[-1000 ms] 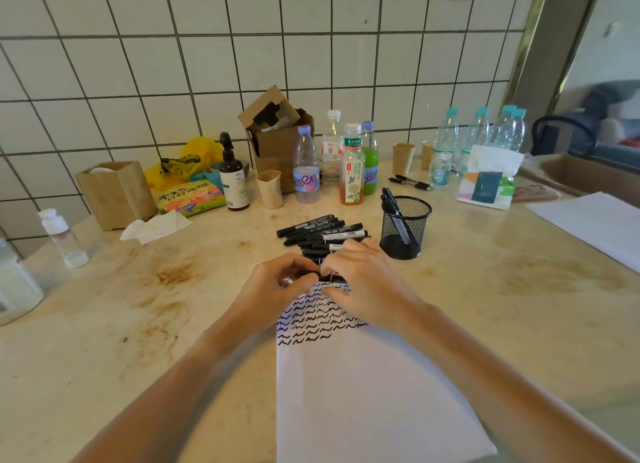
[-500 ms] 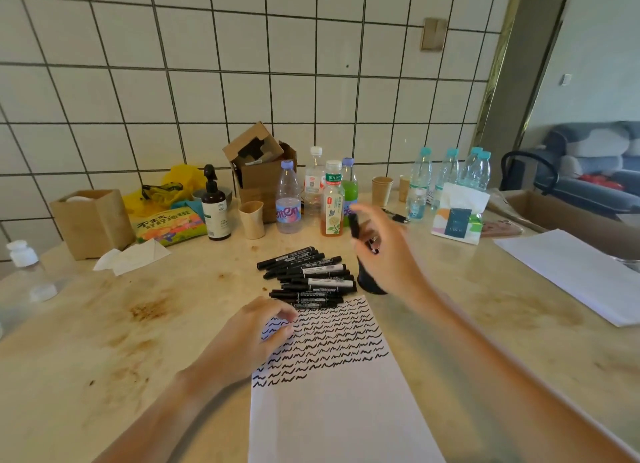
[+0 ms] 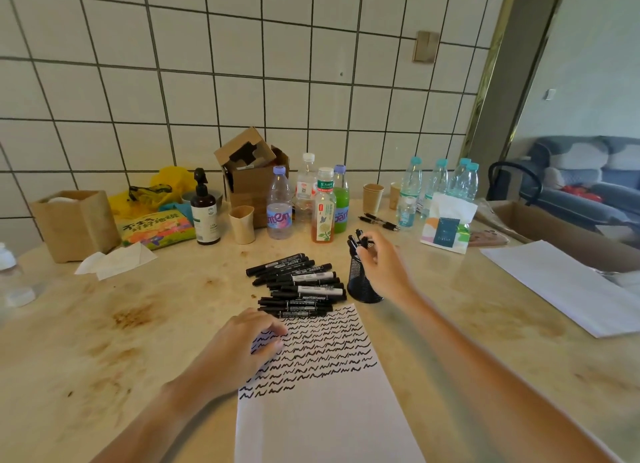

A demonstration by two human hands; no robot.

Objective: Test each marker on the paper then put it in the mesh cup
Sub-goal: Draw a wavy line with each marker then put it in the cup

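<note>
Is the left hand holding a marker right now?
No, the left hand rests on the paper with no marker in it; the pile of markers lies beyond its fingertips.

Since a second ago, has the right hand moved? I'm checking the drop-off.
Yes. The right hand went from the paper up and rightward to the rim of the mesh cup.
</note>
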